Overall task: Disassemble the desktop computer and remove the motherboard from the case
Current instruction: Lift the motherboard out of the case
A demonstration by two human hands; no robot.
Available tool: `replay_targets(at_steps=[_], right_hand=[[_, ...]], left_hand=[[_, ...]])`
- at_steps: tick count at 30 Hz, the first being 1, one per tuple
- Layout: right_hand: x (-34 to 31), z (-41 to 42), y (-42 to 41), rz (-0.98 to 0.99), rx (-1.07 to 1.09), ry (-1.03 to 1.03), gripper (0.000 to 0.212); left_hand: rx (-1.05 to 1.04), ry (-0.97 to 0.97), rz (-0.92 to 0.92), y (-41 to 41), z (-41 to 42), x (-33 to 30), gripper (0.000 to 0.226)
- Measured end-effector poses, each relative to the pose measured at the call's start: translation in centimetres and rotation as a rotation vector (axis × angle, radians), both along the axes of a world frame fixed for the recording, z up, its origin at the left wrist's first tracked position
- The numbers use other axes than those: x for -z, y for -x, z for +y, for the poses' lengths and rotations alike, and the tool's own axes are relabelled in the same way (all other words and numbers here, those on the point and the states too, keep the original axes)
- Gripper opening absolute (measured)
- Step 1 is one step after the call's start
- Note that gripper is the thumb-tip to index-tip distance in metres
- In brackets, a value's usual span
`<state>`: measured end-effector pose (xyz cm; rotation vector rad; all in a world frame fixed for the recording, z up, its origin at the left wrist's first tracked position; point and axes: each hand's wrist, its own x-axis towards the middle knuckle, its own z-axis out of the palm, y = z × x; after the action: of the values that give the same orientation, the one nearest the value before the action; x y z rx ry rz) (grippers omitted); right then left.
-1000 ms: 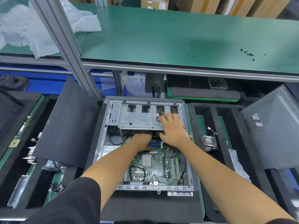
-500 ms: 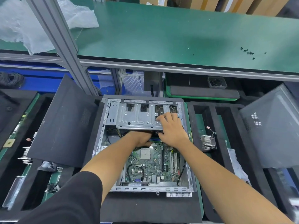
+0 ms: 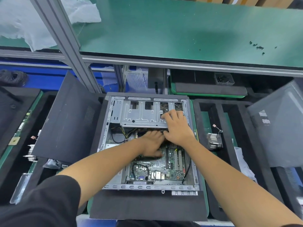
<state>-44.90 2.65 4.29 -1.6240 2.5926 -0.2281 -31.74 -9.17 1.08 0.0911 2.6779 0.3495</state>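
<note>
Motherboard (image 3: 161,167) flat in floor of open case (image 3: 194,177), near half; case lies on black foam pad on desk. Right hand (image 3: 177,128) rests on drive cage (image 3: 141,115), fingers straight, relaxed. Left hand (image 3: 151,143) reaches under cage edge over board; fingers blurred, cannot tell grip. Board: light, stiff, fragile, likely sharp solder pins beneath. Best held by bare edges, not sockets or slots.
</note>
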Motion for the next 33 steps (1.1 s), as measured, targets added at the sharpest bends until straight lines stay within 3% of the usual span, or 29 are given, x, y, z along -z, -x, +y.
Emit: replay_targets(at_steps=[3,6,10,13,17,21,25,30,33], right_hand=[[0.0,0.0,-0.1,-0.004,0.002,-0.005,0.057],[-0.1,0.0,0.0,0.001,0.0,-0.017,0.057],[-0.1,0.1,-0.1,0.006,-0.001,-0.022,0.056],[-0.1,0.1,-0.1,0.004,0.0,-0.017,0.056],[0.0,0.1,-0.1,0.0,-0.003,-0.014,0.056],[-0.1,0.1,0.0,-0.003,-0.001,-0.02,0.057],[-0.2,0.1,-0.1,0.004,-0.003,-0.028,0.057],[-0.3,0.2,-0.1,0.004,-0.005,-0.032,0.058],[-0.4,0.1,-0.1,-0.004,-0.006,-0.027,0.058]], left_hand=[[0.235,-0.096,-0.122,-1.7,1.4,0.1,0.06],[0.283,-0.068,-0.353,-2.6,3.0,0.1,0.049],[0.267,-0.004,-0.421,-2.7,3.4,-0.6,0.054],[0.293,0.052,-0.439,-3.1,3.4,-1.0,0.075],[0.231,-0.064,-0.377,-3.6,3.2,-0.4,0.07],[0.063,-0.348,-0.472,-3.3,2.8,-0.2,0.054],[-0.019,-0.545,-0.452,-3.5,2.2,-0.1,0.04],[-0.063,-0.53,-0.401,-4.7,2.4,0.6,0.03],[-0.116,-0.561,-0.59,-5.0,2.6,0.8,0.031]])
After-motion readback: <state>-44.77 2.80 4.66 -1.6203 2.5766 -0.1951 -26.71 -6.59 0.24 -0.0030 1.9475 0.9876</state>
